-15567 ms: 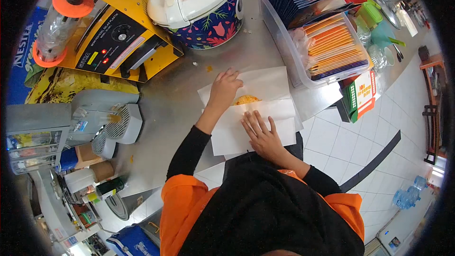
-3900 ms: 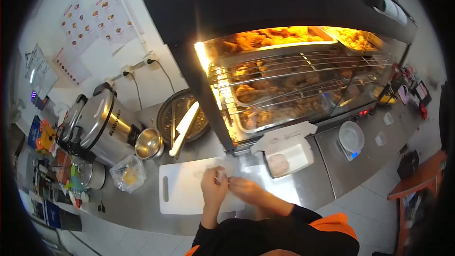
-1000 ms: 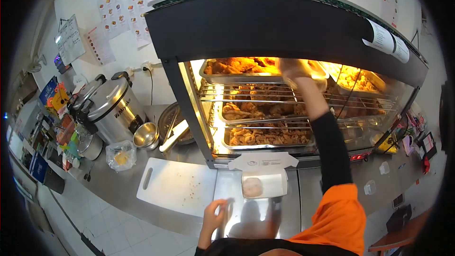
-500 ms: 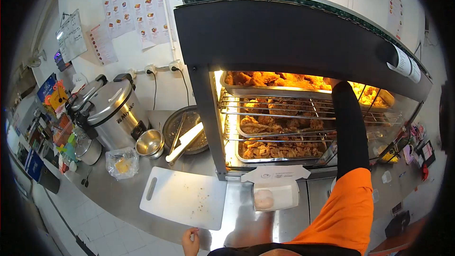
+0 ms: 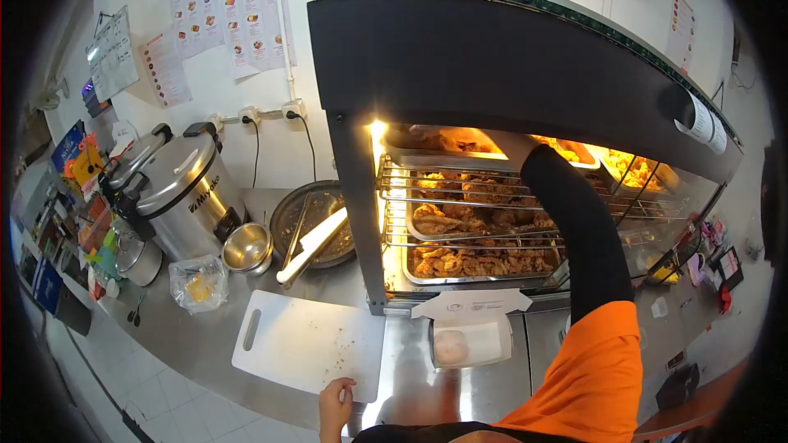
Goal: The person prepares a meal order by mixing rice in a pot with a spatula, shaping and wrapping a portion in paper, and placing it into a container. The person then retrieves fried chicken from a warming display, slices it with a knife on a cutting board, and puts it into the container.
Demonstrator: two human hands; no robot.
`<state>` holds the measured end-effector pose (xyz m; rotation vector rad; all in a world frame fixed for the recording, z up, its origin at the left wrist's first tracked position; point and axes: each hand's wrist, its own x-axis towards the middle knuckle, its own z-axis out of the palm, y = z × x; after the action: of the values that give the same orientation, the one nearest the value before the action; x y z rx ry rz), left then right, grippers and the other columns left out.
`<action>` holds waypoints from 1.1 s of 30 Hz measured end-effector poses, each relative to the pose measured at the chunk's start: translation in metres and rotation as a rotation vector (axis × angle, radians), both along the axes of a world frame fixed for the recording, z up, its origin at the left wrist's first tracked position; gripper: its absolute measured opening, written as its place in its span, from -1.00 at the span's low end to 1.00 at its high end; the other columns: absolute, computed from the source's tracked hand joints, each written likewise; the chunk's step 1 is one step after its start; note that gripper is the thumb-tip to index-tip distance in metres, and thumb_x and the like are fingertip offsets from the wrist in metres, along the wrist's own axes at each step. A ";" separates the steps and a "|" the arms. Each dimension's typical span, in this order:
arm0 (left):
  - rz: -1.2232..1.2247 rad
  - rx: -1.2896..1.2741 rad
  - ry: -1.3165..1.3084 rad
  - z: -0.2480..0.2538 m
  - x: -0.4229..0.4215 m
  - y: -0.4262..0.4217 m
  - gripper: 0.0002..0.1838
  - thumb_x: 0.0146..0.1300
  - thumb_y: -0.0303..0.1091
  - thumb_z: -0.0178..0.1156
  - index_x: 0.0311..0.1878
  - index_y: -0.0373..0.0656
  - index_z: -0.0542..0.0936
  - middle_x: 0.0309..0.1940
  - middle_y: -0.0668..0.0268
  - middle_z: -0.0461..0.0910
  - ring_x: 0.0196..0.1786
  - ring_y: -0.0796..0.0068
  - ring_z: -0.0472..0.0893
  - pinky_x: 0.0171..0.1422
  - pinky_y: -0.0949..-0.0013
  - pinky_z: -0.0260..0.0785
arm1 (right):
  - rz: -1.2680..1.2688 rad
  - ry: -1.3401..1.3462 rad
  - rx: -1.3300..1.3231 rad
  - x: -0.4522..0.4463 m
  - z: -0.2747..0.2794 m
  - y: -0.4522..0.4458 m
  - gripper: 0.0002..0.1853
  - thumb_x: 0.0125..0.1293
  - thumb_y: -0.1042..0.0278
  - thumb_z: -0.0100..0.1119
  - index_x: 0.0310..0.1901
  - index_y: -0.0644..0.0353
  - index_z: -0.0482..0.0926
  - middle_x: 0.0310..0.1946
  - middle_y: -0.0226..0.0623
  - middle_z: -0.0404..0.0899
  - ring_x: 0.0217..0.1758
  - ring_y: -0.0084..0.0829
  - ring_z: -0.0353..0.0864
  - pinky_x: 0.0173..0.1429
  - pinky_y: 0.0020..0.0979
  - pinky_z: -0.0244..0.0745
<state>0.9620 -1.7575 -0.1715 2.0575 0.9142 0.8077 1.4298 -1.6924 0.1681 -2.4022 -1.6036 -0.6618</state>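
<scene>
My right hand [image 5: 515,146] reaches into the heated display cabinet [image 5: 509,57], at the top tray of fried chicken [image 5: 460,140]. Its fingers are hidden behind the cabinet's dark upper panel, so their grip does not show. Below it, wire racks and more trays hold browned fried chicken [image 5: 484,262]. My left hand [image 5: 335,407] is loosely curled by the near edge of a white cutting board [image 5: 283,336], with nothing visible in it. Crumbs dot the board. In front of the cabinet stands an open paper box [image 5: 497,343] with a pale rounded mound, probably rice [image 5: 451,347], inside.
Left of the cabinet are a dark pan [image 5: 328,197] with tongs and a white-handled utensil [image 5: 312,246], metal bowls [image 5: 247,248], a plastic bag [image 5: 199,283] and a large steel cooker [image 5: 185,197]. The cabinet's frame post [image 5: 359,213] and wire racks surround the reaching space.
My right hand has shifted left inside the cabinet along the top tray. My left hand has risen to the board's near edge. The view has shifted slightly.
</scene>
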 end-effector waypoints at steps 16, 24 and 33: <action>-0.035 0.006 0.046 -0.011 0.000 0.000 -0.88 0.07 -0.48 0.00 -0.37 -0.18 0.54 -0.36 0.20 0.55 -0.31 0.24 0.55 -0.39 0.38 0.42 | 0.030 0.006 -0.008 -0.008 -0.001 0.009 -0.66 0.21 0.41 -0.21 0.01 0.25 0.36 0.02 -0.10 0.37 0.11 -0.18 0.32 0.17 -0.24 0.22; 0.018 -0.089 0.072 -0.006 -0.010 -0.005 -0.88 0.06 -0.47 0.02 -0.35 -0.17 0.54 -0.34 0.20 0.54 -0.33 0.28 0.56 -0.34 0.39 0.45 | 0.020 0.006 0.004 0.000 0.006 -0.004 -0.66 0.20 0.43 -0.21 0.02 0.25 0.36 0.02 -0.10 0.37 0.11 -0.18 0.32 0.17 -0.24 0.22; 0.019 -0.047 0.082 -0.012 -0.008 0.009 -0.88 0.06 -0.47 0.01 -0.36 -0.17 0.53 -0.35 0.20 0.54 -0.29 0.21 0.54 -0.21 0.31 0.36 | 0.050 -0.010 0.000 0.000 0.005 -0.003 -0.66 0.19 0.45 -0.20 0.02 0.24 0.36 0.02 -0.10 0.37 0.11 -0.18 0.32 0.17 -0.25 0.22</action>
<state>0.9535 -1.7482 -0.1834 2.0562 0.9900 0.7096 1.4293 -1.6957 0.1735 -2.3539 -1.6613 -0.6654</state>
